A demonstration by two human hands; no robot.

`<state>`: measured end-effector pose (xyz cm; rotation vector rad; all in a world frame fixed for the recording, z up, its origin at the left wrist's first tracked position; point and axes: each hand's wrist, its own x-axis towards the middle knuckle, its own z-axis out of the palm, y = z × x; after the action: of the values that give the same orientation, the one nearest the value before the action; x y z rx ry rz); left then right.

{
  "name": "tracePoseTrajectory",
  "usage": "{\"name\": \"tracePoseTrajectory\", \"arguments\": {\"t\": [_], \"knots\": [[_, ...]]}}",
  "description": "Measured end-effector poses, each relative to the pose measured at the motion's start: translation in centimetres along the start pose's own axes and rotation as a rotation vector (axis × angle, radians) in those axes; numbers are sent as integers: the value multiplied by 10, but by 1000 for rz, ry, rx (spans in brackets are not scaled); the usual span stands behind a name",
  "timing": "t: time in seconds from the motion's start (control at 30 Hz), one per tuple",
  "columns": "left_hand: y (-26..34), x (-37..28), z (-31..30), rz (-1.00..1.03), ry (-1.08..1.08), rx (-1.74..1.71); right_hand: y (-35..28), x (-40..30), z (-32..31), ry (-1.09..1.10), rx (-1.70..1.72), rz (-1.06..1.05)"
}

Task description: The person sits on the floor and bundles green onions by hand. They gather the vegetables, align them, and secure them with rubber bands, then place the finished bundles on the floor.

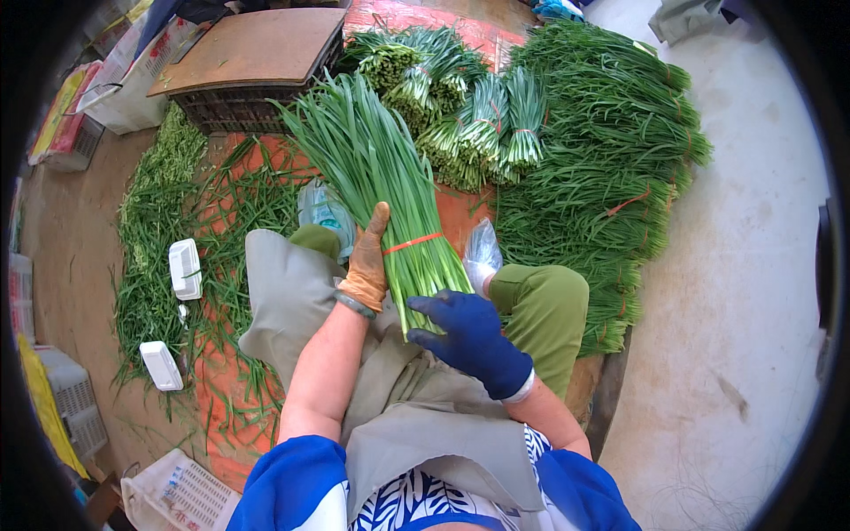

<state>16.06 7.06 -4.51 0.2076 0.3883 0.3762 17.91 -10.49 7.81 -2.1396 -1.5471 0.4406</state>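
My left hand (370, 262), in an orange-brown stained glove, grips a bunch of garlic chives (372, 159) just beside the red band (413, 243) around its stems. The leaves point up and away, and the pale cut ends face me. Over these ends lies my right hand (465, 335), in a dark blue glove. Its thumb and index finger are apart and touch or nearly touch the stems; the other fingers are partly hidden. A grey apron (292, 292) covers my lap below the bunch.
Banded chive bunches (524, 126) lie ahead, beside a large chive pile (571, 179) at right. Loose leaves (246, 206) and white foam boxes (185, 269) are at left. A board-topped crate (259, 46) stands at far left; a plastic bag (325, 212) lies near my knee.
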Motion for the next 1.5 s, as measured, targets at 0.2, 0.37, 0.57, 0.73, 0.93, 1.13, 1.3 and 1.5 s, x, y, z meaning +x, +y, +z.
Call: {"name": "tracePoseTrajectory", "arguments": {"t": [0.2, 0.37, 0.57, 0.73, 0.93, 1.13, 1.3, 1.5], "knots": [[2, -6, 13, -88, -92, 101, 43, 28, -12, 456, 228, 236], [-26, -6, 11, 164, -136, 390, 80, 87, 1, 522, 346, 391], [-35, -15, 20, 186, 28, 413, 104, 92, 3, 561, 854, 398], [-45, -2, -6, 212, 150, 290, 96, 54, -8, 808, 1162, 499], [-43, -11, 11, 53, 120, 337, 98, 27, 2, 925, 1541, 539], [-29, -21, 37, 80, -179, 656, 119, 18, 16, 808, 1692, 571], [-23, -18, 39, -95, -178, 584, 95, 34, 4, 761, 1575, 540], [-27, -14, 28, 84, 115, 481, 129, 35, 31, 872, 1451, 583]]}}
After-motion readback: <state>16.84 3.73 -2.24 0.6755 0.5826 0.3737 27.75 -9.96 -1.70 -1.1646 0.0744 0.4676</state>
